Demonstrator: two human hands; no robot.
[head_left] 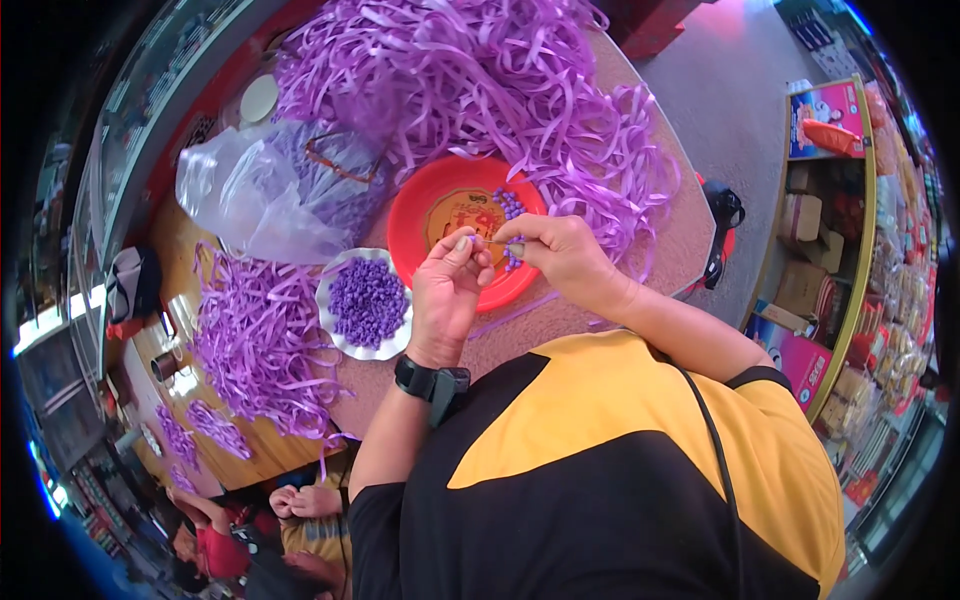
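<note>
My left hand [447, 290] and my right hand [560, 255] meet above a red plate [415, 215]. Between their fingertips they pinch a small purple folded paper piece [512, 247] with a thin strip running across to the left fingers. On the red plate lie a few purple folded pieces [509, 203]. Just left of my left hand stands a white scalloped dish [335, 325] filled with many small purple pieces. My left wrist wears a black watch [432, 381].
Heaps of purple paper strips [480, 80] cover the round table behind the plate, with more strips [255, 340] at the left. A clear plastic bag [260, 190] lies behind the dish. A shop shelf [850, 250] stands at the right. Another person [250, 520] sits at lower left.
</note>
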